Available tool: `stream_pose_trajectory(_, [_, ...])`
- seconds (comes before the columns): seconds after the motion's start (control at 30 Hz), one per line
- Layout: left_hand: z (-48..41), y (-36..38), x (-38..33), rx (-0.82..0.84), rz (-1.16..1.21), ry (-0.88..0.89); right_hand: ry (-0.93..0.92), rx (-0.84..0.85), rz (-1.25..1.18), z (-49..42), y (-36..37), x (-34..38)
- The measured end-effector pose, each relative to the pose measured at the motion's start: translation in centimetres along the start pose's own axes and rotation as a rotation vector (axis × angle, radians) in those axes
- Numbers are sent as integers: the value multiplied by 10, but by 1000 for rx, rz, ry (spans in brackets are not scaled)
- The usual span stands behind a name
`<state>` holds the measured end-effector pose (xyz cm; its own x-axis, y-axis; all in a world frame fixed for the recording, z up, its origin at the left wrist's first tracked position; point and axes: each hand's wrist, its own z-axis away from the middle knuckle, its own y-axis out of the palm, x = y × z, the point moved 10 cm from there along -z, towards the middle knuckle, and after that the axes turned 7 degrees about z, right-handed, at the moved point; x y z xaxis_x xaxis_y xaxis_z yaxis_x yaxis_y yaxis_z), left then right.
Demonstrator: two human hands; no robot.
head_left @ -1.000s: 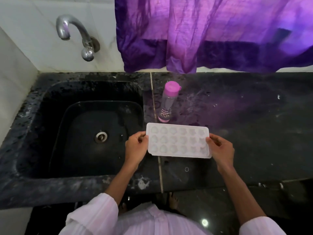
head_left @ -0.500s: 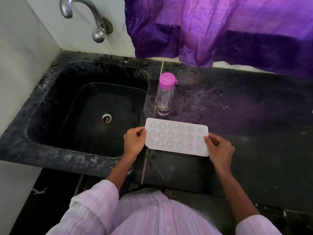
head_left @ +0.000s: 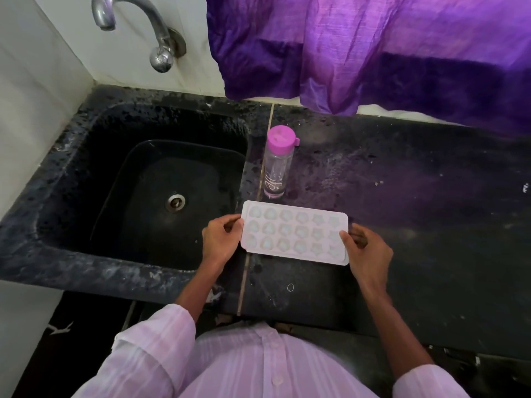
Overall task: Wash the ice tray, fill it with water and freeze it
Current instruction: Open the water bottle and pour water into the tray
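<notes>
Hardly anything has shifted among the things since the earlier frames: the ice tray (head_left: 293, 235) is still held level between both hands just in front of the bottle (head_left: 277, 168), and only the view has swung, so that the tap (head_left: 138, 21) now sits higher and further left. The left grip (head_left: 221, 242) clasps the tray's left short edge with curled fingers. The right grip (head_left: 367, 254) pinches the right short edge, thumb on top of the rim. The tray is white, with three rows of six shaped cells facing up. It lies across the pale seam of the black desk (head_left: 416, 211), its left end reaching toward the right rim of the sink (head_left: 71, 268). Whether it rests on the desk or hangs just above it cannot be told. The bottle stands upright near the tray's far edge, clear with a pink cap. A round drain (head_left: 175, 201) shows in the dark sink basin. Purple cloth (head_left: 373, 53) hangs over the wall behind the desk. Pale pink sleeves and a shirt front (head_left: 244, 363) fill the bottom of the view.
</notes>
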<state>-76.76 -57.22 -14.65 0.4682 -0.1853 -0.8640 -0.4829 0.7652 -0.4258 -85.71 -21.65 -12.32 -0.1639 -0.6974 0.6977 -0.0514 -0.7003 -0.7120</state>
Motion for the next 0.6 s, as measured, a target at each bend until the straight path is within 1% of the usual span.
stream_pose_trajectory(0.1, [-6,-18,-14,-62,-22,45,-69,-72,-43,2,-12,16])
stream_pose_trajectory(0.17, [-11,-26,-43,-62,-17,162,-126,-71,-92,1,-11,37])
stream_pose_trajectory(0.27, [-11,-28,-104,-13,48,421,-208,-20,-178,-4,2,79])
stream_pose_trajectory(0.37, [-9,-22,-156,55,136,609,-272,56,-283,-9,23,124])
stream_pose_trajectory(0.5, [-8,-7,-198,156,129,753,-370,133,-311,-18,48,174])
stream_pose_trajectory(0.6, [-11,1,-215,211,114,807,-409,195,-352,-22,61,194])
